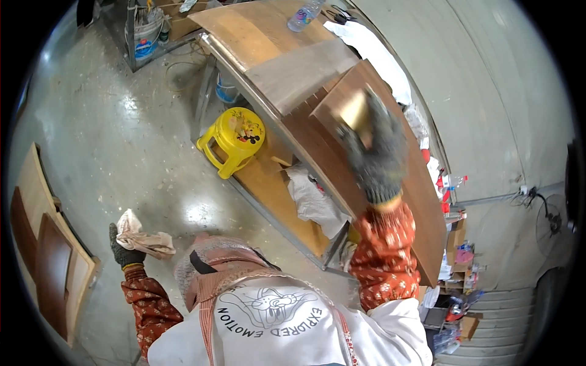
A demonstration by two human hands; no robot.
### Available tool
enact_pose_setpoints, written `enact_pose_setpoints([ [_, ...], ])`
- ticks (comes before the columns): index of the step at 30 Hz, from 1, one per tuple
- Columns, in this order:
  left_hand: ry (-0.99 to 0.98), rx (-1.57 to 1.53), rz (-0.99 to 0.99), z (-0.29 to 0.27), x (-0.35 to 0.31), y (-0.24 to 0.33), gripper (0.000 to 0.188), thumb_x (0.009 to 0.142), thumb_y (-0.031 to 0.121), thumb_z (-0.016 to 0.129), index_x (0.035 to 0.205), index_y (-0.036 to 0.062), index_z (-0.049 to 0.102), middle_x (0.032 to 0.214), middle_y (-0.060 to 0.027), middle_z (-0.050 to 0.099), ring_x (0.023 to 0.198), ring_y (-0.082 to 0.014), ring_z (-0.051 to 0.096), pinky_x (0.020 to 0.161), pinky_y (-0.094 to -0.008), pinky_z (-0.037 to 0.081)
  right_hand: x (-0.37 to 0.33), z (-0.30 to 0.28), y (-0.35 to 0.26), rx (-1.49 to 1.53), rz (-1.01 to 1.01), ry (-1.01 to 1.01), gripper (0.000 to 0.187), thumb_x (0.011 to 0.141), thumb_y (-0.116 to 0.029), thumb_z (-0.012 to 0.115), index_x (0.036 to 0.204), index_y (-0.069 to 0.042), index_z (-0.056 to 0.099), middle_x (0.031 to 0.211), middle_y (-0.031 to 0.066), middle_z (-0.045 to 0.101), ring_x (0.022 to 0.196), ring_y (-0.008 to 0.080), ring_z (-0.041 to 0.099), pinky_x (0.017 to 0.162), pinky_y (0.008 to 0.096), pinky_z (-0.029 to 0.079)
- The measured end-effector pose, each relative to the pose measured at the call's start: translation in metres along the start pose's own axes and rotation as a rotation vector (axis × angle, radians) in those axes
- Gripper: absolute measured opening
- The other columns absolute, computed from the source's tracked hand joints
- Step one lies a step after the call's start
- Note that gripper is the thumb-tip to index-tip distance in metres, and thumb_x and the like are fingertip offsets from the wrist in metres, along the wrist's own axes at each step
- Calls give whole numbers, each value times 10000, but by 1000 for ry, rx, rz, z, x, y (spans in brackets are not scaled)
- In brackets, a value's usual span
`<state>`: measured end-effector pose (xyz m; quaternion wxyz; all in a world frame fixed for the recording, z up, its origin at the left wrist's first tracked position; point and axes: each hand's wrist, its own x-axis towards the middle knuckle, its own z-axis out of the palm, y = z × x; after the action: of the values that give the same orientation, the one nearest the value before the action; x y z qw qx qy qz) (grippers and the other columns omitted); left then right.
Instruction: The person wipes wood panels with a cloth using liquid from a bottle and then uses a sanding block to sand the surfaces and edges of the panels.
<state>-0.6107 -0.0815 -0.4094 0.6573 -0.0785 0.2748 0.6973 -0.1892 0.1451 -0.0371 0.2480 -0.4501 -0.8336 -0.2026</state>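
Note:
My right hand, in a dark grey knit glove, is over a brown wooden panel on the workbench. Its fingers curl round a pale yellowish block; motion blurs both, and the block's exact kind is unclear. The panel lies on a larger dark brown board. Away from the bench, low on the left, my left hand wears a similar glove. It is closed on a crumpled off-white cloth that hangs out past the fingers.
A yellow plastic stool stands beside the bench's lower shelf. At the bench's far end is a plastic bottle. Brown panels rest at the far left. Bottles and boxes line the right, near a fan.

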Motion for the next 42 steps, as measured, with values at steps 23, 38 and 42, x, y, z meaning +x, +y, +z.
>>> enact_pose_setpoints([
  [23, -280, -128, -171, 126, 58, -90, 516, 907, 470, 479, 1143, 17, 556, 1123, -144, 613, 1007, -290, 596, 886, -418, 481, 36, -11, 5, -61, 45, -332, 673, 766, -228, 672, 1363, -87, 393, 1026, 164, 598, 924, 319, 574, 813, 454, 460],
  [38, -386, 923, 250, 65, 89, -84, 409, 963, 264, 395, 1292, 24, 433, 1298, -110, 493, 1155, -248, 493, 1007, -410, 391, 93, 36, 102, -144, 312, -473, 570, 777, -347, 613, 1250, -43, 515, 1106, 201, 609, 1026, 344, 586, 895, 397, 462],
  [42, -516, 1849, 692, 130, 90, -71, 502, 836, 354, 604, 1216, 41, 507, 1209, -122, 532, 1140, -276, 495, 999, -369, 379, 61, 36, 70, 185, -11, -371, 576, 791, -362, 616, 1269, -63, 503, 1168, 195, 578, 1082, 344, 550, 917, 421, 440],
])
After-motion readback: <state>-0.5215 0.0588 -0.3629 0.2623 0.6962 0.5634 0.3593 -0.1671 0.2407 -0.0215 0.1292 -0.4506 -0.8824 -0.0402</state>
